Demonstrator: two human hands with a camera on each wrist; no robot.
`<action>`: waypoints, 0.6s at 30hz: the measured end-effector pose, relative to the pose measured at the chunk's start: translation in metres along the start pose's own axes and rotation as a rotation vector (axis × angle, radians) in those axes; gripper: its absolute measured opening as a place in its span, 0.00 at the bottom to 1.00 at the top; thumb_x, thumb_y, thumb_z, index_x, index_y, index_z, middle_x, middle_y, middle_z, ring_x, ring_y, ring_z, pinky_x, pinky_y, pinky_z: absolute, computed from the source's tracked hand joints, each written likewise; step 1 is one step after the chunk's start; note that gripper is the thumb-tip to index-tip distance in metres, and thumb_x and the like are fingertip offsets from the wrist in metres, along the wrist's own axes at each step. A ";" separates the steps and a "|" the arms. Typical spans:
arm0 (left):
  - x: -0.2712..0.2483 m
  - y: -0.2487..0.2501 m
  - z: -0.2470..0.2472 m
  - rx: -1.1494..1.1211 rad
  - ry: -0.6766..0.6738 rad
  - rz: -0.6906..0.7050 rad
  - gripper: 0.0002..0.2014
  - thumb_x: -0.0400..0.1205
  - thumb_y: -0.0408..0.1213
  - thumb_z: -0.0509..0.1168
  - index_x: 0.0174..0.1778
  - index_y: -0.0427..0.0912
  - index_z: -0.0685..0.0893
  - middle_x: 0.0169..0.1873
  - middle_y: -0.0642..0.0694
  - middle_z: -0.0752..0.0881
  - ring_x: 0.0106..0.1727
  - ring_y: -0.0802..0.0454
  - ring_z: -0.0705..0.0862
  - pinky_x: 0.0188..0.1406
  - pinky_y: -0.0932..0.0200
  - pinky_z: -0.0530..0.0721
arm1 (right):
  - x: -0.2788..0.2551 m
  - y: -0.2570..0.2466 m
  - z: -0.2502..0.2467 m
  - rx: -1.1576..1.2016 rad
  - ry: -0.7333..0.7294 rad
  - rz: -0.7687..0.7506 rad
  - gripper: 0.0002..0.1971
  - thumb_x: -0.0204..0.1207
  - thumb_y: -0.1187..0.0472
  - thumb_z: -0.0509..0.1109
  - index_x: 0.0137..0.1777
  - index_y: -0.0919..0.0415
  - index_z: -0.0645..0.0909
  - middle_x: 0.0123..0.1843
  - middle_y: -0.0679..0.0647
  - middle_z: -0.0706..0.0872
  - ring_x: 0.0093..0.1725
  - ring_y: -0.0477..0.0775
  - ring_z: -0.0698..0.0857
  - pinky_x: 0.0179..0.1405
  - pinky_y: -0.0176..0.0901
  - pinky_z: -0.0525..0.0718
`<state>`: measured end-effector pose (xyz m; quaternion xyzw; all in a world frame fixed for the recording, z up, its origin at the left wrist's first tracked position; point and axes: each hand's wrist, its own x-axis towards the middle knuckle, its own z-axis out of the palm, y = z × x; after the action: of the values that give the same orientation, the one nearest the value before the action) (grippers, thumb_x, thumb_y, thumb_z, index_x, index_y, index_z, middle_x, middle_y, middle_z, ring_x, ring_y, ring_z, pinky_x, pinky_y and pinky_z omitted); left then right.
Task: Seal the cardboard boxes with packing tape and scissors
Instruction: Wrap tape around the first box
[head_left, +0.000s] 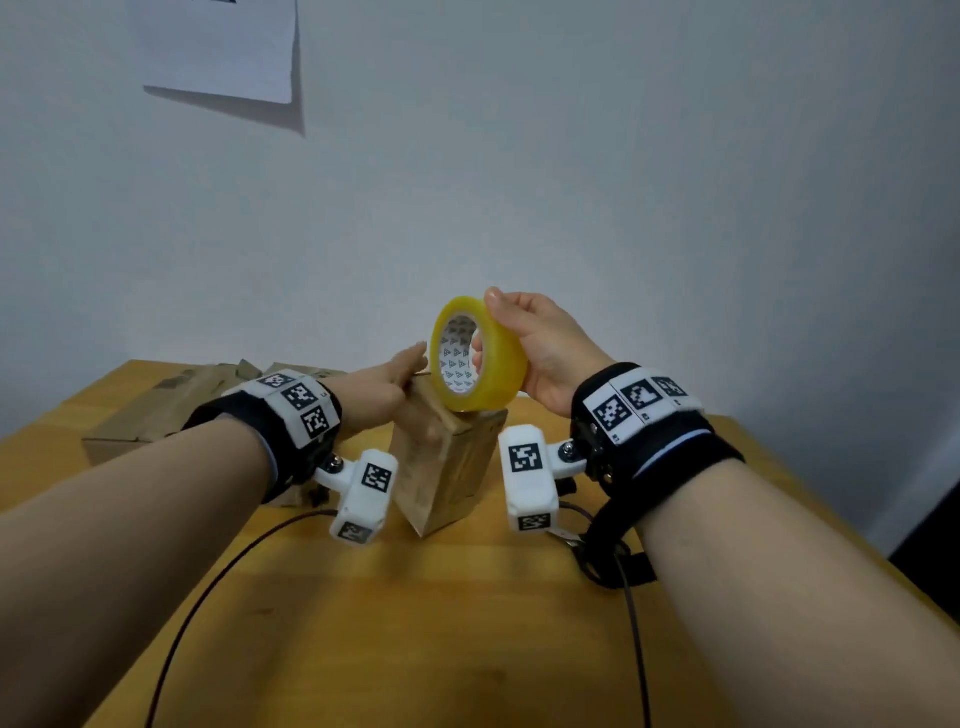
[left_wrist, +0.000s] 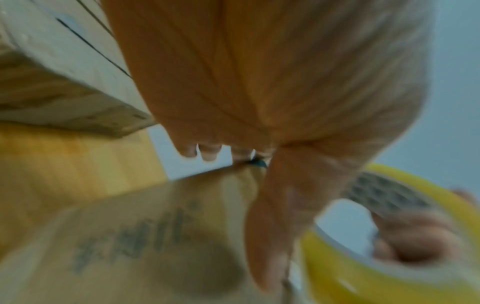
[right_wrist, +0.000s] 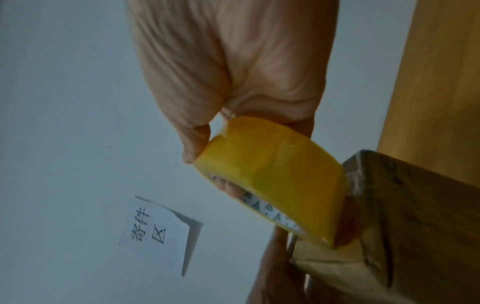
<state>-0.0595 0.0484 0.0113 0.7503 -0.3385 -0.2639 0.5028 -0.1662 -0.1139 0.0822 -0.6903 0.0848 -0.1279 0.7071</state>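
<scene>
A small cardboard box (head_left: 441, 467) stands upright in the middle of the wooden table (head_left: 415, 623). My right hand (head_left: 498, 322) grips a yellow roll of packing tape (head_left: 483, 358), thumb on its outer rim and fingers through the core. The roll's lower edge rests on the box top (right_wrist: 415, 226). My left hand (head_left: 410, 364) lies against the box's upper left side with straight fingers reaching past the far edge, close to the roll. The left wrist view is blurred but shows the printed box face (left_wrist: 130, 236) under the palm and the roll (left_wrist: 363, 277) beside the thumb. No scissors are in view.
More cardboard boxes (head_left: 171, 410) lie at the back left of the table. A paper sheet (head_left: 223, 47) hangs on the wall behind. Thin dark cables (head_left: 208, 597) run from both wrists across the near tabletop. The table's right edge (head_left: 831, 519) is near my right forearm.
</scene>
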 end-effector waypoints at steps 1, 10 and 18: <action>0.000 0.003 0.003 0.010 0.022 0.029 0.52 0.63 0.32 0.83 0.78 0.56 0.60 0.71 0.54 0.76 0.71 0.55 0.76 0.69 0.54 0.77 | 0.003 -0.001 0.006 -0.019 -0.014 -0.004 0.28 0.81 0.48 0.71 0.72 0.65 0.69 0.41 0.64 0.90 0.36 0.59 0.89 0.38 0.52 0.88; 0.004 -0.012 0.013 0.152 0.275 0.121 0.51 0.58 0.38 0.85 0.71 0.52 0.60 0.59 0.55 0.79 0.57 0.61 0.81 0.54 0.63 0.85 | 0.009 -0.004 0.037 -0.055 -0.005 0.007 0.25 0.78 0.52 0.75 0.67 0.63 0.71 0.41 0.66 0.90 0.31 0.59 0.89 0.35 0.52 0.91; 0.005 -0.016 -0.003 0.236 0.354 0.047 0.46 0.66 0.36 0.81 0.75 0.45 0.60 0.63 0.49 0.75 0.62 0.52 0.78 0.54 0.61 0.79 | -0.007 -0.016 0.017 -0.213 0.015 0.022 0.17 0.79 0.53 0.74 0.59 0.62 0.76 0.30 0.59 0.89 0.25 0.52 0.86 0.24 0.41 0.85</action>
<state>-0.0500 0.0505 -0.0031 0.8307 -0.2908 -0.0749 0.4688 -0.1684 -0.0958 0.0984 -0.7596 0.1107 -0.1158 0.6304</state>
